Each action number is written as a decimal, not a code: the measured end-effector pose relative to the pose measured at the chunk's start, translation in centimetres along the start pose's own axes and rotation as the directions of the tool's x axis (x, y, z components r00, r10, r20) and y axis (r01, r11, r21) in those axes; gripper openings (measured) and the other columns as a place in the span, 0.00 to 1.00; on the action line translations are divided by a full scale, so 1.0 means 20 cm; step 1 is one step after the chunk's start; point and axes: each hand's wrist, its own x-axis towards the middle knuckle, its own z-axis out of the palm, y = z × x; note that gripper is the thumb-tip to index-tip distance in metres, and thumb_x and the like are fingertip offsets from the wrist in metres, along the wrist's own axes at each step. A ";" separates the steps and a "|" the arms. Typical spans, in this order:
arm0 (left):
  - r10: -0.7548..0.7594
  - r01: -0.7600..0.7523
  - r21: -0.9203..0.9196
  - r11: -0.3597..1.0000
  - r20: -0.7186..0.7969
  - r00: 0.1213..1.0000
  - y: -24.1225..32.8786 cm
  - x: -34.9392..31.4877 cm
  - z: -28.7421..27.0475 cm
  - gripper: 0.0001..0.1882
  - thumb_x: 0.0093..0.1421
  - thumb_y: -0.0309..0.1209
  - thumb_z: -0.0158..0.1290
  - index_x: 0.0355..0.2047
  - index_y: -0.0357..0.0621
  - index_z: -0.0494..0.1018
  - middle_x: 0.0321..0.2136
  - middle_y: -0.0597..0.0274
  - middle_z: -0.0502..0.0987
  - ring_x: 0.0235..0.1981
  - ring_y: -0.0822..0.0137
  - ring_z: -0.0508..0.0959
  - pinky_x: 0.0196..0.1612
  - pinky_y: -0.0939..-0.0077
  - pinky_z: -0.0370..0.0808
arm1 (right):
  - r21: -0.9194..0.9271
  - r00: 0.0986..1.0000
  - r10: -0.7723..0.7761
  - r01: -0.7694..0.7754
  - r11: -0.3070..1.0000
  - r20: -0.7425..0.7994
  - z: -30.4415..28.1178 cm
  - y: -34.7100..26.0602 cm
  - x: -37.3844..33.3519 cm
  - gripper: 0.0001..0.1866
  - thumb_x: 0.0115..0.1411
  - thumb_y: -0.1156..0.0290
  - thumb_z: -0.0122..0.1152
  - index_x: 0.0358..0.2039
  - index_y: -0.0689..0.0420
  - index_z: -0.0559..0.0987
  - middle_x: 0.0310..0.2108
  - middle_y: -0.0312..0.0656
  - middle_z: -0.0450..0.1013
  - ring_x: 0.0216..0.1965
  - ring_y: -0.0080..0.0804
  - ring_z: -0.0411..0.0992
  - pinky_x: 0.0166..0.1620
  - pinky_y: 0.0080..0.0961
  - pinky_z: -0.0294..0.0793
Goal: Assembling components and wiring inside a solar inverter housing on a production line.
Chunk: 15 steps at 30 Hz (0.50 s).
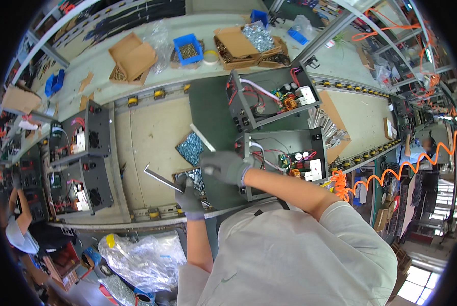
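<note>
The left hand [189, 198], in a grey glove, grips a thin silver metal bar with a bent end [163, 179], left of a lidless dark-grey metal case with circuitry [284, 136]. The right hand [222, 167], likewise gloved, is curled just beside that case; I cannot tell whether it holds anything. A heap of small bluish metal fasteners [190, 149] lies left of the case, and a second lidless dark-grey case [269, 79] stands beyond it.

Through the head camera I see, on the far pale counter [96, 64], an open brown cardboard box [136, 56], a blue rectangular plastic bin [191, 60] of small brownish metal parts [189, 50] and a yellowish roll of tape [211, 62]. At my lower left lies crumpled clear plastic sheeting [146, 260]; at my right, a coiled orange hose [342, 187].
</note>
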 end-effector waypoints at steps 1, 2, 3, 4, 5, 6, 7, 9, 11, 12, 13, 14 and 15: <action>0.015 -0.014 -0.005 1.000 0.010 1.000 0.07 -0.07 0.03 0.08 0.62 0.27 0.56 0.41 0.41 0.74 0.27 0.68 0.74 0.15 0.76 0.67 0.20 0.82 0.66 | 0.048 0.995 -0.103 0.103 0.994 0.001 0.00 -0.05 -0.02 0.16 0.58 0.66 0.60 0.48 0.47 0.78 0.39 0.46 0.75 0.39 0.50 0.75 0.45 0.40 0.75; -0.083 0.125 -0.266 0.956 0.163 0.983 0.11 -0.13 0.06 0.08 0.63 0.27 0.55 0.42 0.43 0.72 0.23 0.71 0.68 0.14 0.80 0.62 0.17 0.85 0.60 | 0.038 0.994 -0.109 0.110 0.993 -0.012 -0.01 -0.10 -0.03 0.16 0.58 0.66 0.60 0.48 0.47 0.78 0.39 0.46 0.75 0.39 0.50 0.75 0.45 0.40 0.75; -0.138 0.295 -0.475 0.829 0.337 0.931 0.15 -0.16 0.08 0.07 0.65 0.27 0.54 0.43 0.45 0.71 0.19 0.75 0.62 0.13 0.85 0.57 0.15 0.88 0.54 | 0.114 0.998 -0.064 0.063 0.991 0.002 -0.03 -0.14 -0.04 0.17 0.56 0.68 0.62 0.48 0.48 0.79 0.40 0.45 0.75 0.39 0.49 0.75 0.45 0.39 0.76; -0.130 0.293 -0.471 0.832 0.348 0.929 0.19 -0.19 0.10 0.07 0.65 0.27 0.54 0.43 0.45 0.71 0.19 0.75 0.62 0.13 0.85 0.57 0.15 0.88 0.54 | 0.193 1.000 -0.019 0.015 0.981 0.020 -0.04 -0.17 -0.06 0.18 0.54 0.71 0.64 0.48 0.48 0.80 0.41 0.44 0.74 0.39 0.48 0.75 0.45 0.38 0.76; -0.136 0.339 -0.482 0.808 0.408 0.903 0.22 -0.21 0.12 0.06 0.65 0.28 0.54 0.41 0.46 0.70 0.19 0.76 0.62 0.13 0.85 0.56 0.15 0.88 0.54 | 0.301 0.997 -0.022 0.044 0.953 -0.079 -0.04 -0.16 -0.08 0.18 0.52 0.72 0.67 0.46 0.51 0.81 0.39 0.45 0.75 0.39 0.46 0.75 0.44 0.36 0.76; -0.142 0.384 -0.493 0.781 0.458 0.878 0.23 -0.23 0.13 0.05 0.65 0.29 0.54 0.39 0.47 0.69 0.18 0.78 0.61 0.13 0.85 0.56 0.14 0.88 0.54 | 0.300 0.996 -0.024 0.049 0.953 -0.085 -0.06 -0.17 -0.11 0.18 0.52 0.72 0.67 0.46 0.51 0.81 0.39 0.45 0.75 0.39 0.46 0.75 0.44 0.36 0.76; -0.116 0.373 -0.468 0.801 0.491 0.863 0.23 -0.24 0.14 0.07 0.65 0.32 0.56 0.36 0.48 0.68 0.17 0.78 0.60 0.12 0.85 0.56 0.15 0.88 0.53 | 0.334 0.991 -0.006 0.051 0.941 -0.135 -0.08 -0.18 -0.14 0.18 0.52 0.72 0.67 0.46 0.52 0.81 0.38 0.45 0.75 0.39 0.44 0.76 0.43 0.36 0.76; -0.109 0.346 -0.401 0.849 0.506 0.856 0.28 -0.29 0.21 0.08 0.64 0.33 0.57 0.37 0.46 0.70 0.16 0.77 0.60 0.13 0.85 0.56 0.16 0.87 0.53 | 0.370 0.982 0.015 0.057 0.927 -0.190 -0.12 -0.17 -0.20 0.18 0.52 0.71 0.68 0.45 0.54 0.81 0.37 0.45 0.75 0.39 0.43 0.76 0.43 0.36 0.76; -0.105 0.196 -0.161 0.967 0.451 0.886 0.33 -0.34 0.30 0.16 0.65 0.44 0.55 0.39 0.43 0.72 0.17 0.76 0.63 0.15 0.84 0.58 0.18 0.87 0.53 | 0.365 0.945 -0.001 0.128 0.922 -0.327 -0.16 -0.14 -0.27 0.16 0.54 0.74 0.66 0.45 0.56 0.82 0.35 0.44 0.76 0.37 0.38 0.77 0.40 0.30 0.75; -0.106 0.193 -0.153 0.969 0.446 0.889 0.33 -0.37 0.34 0.16 0.65 0.44 0.55 0.39 0.43 0.72 0.17 0.76 0.63 0.15 0.84 0.58 0.18 0.87 0.53 | 0.375 0.945 0.001 0.130 0.918 -0.328 -0.20 -0.15 -0.29 0.16 0.54 0.74 0.66 0.45 0.56 0.82 0.35 0.44 0.76 0.37 0.38 0.77 0.40 0.30 0.75; 0.017 0.032 -0.126 0.992 0.371 0.929 0.32 -0.41 0.39 0.20 0.66 0.49 0.51 0.39 0.43 0.72 0.18 0.75 0.63 0.14 0.84 0.58 0.17 0.87 0.54 | 0.385 0.946 0.008 0.124 0.915 -0.324 -0.28 -0.19 -0.31 0.15 0.55 0.73 0.64 0.45 0.56 0.81 0.35 0.43 0.76 0.36 0.36 0.76 0.40 0.29 0.75; 0.146 -0.127 -0.083 0.988 0.298 0.943 0.32 -0.45 0.40 0.24 0.68 0.54 0.46 0.38 0.43 0.72 0.18 0.74 0.64 0.14 0.85 0.57 0.17 0.87 0.54 | 0.396 0.948 0.016 0.118 0.911 -0.319 -0.34 -0.20 -0.32 0.15 0.57 0.72 0.63 0.46 0.56 0.80 0.35 0.43 0.76 0.36 0.35 0.76 0.40 0.28 0.74; 0.088 -0.075 -0.053 0.996 0.319 0.944 0.30 -0.46 0.40 0.31 0.69 0.59 0.37 0.37 0.42 0.72 0.19 0.72 0.65 0.16 0.82 0.59 0.19 0.85 0.55 | 0.340 0.941 -0.007 0.130 0.932 -0.339 -0.40 -0.17 -0.35 0.14 0.60 0.70 0.60 0.46 0.57 0.79 0.36 0.43 0.76 0.36 0.35 0.75 0.40 0.26 0.73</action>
